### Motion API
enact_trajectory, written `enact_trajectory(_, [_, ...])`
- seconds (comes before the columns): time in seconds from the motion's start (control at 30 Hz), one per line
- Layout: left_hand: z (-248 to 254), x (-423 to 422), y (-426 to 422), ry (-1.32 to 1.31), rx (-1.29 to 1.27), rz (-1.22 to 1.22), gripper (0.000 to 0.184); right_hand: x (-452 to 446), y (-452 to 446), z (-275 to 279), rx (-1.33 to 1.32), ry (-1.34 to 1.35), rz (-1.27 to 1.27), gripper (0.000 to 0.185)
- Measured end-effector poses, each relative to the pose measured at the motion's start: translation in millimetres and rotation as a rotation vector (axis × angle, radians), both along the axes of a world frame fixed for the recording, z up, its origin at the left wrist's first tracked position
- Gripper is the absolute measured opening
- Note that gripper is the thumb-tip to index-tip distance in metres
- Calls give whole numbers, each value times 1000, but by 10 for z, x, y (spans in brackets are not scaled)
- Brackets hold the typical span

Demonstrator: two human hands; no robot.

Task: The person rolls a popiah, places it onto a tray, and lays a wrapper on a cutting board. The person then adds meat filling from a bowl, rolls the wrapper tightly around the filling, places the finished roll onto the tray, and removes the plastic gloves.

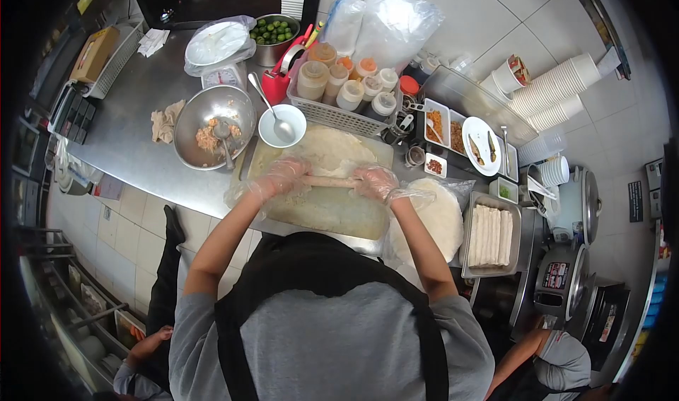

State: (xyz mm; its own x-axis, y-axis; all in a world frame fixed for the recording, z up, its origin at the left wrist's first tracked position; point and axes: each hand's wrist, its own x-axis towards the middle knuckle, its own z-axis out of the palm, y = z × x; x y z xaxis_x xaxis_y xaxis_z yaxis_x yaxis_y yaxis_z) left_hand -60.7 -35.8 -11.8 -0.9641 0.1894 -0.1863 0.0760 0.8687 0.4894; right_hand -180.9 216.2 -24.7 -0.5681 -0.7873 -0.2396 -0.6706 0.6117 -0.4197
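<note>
1. Clear-gloved left hand [286, 173] and right hand [376, 180] grasp a slim, pale, wooden-looking rolling pin [329, 182].
2. Just beyond, flat off-white dough [338, 150] lies on a greenish rectangular board [318, 213].
3. Flattening seems in hand; next calls for even pressure.

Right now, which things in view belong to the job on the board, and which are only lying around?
Belong to the job:
slim piece, with the left hand and right hand at its ends
pale sheet on the board
probably also the round sheets and tray rolls

Apparently just nearby:
green fruits
crumpled cloth
stacked cups
</note>
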Motion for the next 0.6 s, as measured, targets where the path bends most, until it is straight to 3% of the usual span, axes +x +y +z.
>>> enact_trajectory(0.1, [11, -57, -129, -41, 97, -34, 29, -47, 14, 131, -35, 16, 84, 28])
enact_trajectory(0.33, [71, -32, -235, -88, 377, 68, 22, -151, 45, 208, -68, -92, -46, 29])
enact_trajectory(0.43, [43, -25, -242, -6, 305, 76, 20, -162, 31, 203, -29, 0, -52, 23])
enact_trajectory(0.53, [-37, 26, -148, 236, 46, 50, 24, -144, 8, 33, -56, 185, -14, 21])
enact_trajectory(0.6, [-152, 93, -50, 407, 41, 11, 28, -31, -80, 1, -117, 318, 10, 21])
